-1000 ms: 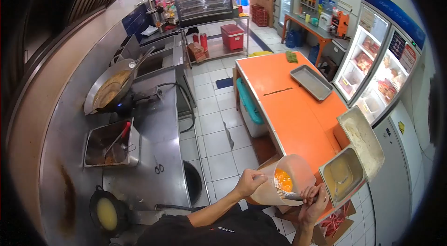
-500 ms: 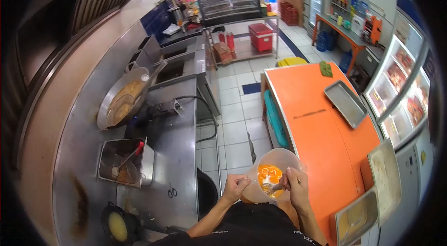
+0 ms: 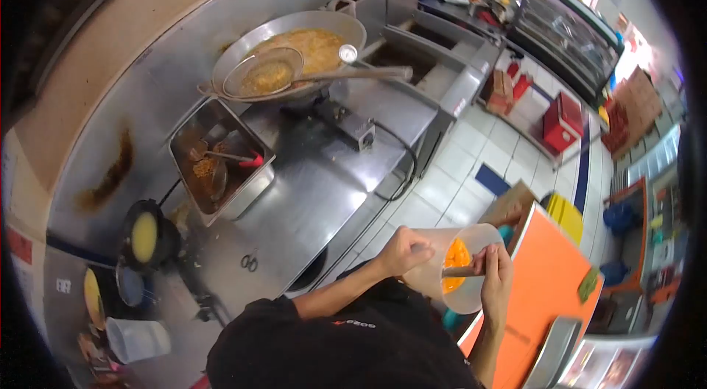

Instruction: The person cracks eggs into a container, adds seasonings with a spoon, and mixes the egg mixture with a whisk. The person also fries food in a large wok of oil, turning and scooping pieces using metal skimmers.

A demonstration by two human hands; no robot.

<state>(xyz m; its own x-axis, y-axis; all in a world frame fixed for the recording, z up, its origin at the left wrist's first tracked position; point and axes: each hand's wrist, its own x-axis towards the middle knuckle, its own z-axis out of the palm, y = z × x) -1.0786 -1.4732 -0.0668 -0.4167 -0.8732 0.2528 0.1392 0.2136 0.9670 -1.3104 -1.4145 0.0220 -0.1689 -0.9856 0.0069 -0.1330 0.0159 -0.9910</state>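
My left hand is closed at the side of a translucent plastic pitcher, apparently round its handle, and holds it tilted in front of my body. Bright orange-yellow beaten egg shows inside. At the pitcher's mouth my right hand grips a whisk. The whisk's handle reaches into the pitcher; its wires are hard to make out now.
A wide wok of frying oil with a strainer across it stands on the steel counter. Nearer are a steel pan, scissors and a black pot. An orange table is to the right.
My view has swung left toward the steel counter and wok. The pitcher and both hands have turned with my body, and the orange table has shifted right in view. Both grips remain.
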